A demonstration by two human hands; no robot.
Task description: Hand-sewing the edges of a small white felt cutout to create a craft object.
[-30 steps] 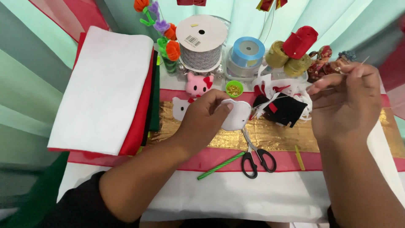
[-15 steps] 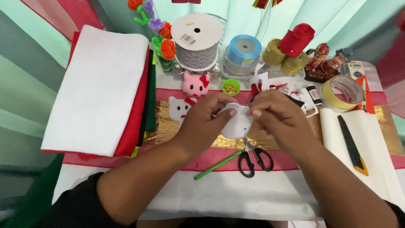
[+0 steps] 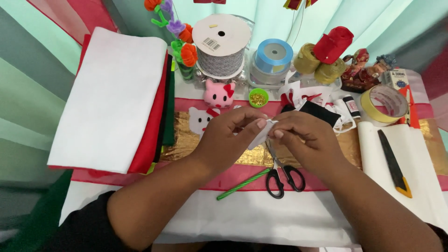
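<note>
I have both hands meeting over the middle of the table: my left hand [image 3: 231, 135] curls around a small white felt piece [image 3: 259, 135], thumb and fingers closed on its left edge, and my right hand [image 3: 305, 140] pinches the same piece from the other side, fingertips pressed tight at its upper corner. The piece stands raised above the gold cloth strip [image 3: 186, 142], tilted on edge, so I cannot tell how much of its seam is closed or whether a needle sits between my fingers. Just below it lie the black-handled scissors [image 3: 282, 175] with blades pointing up toward my hands, and a green pencil [image 3: 242, 184] slants beside them. Just beside my left hand, a white cat face [image 3: 201, 119] lies flat and a pink cat face [image 3: 218, 94] stands behind it; both look finished, so I judge the piece in my hands to be another one in the making, not yet decorated. A small green cup of gold beads [image 3: 258, 98] waits near, with white and black felt scraps [image 3: 317, 109] behind my right hand. Further out, a stack of white, red and green felt sheets [image 3: 112, 98] rests on the left, spools of ribbon [image 3: 273, 56] stand along the back, and a roll of tape [image 3: 383, 105] and a utility knife [image 3: 394, 163] lie to the right.
</note>
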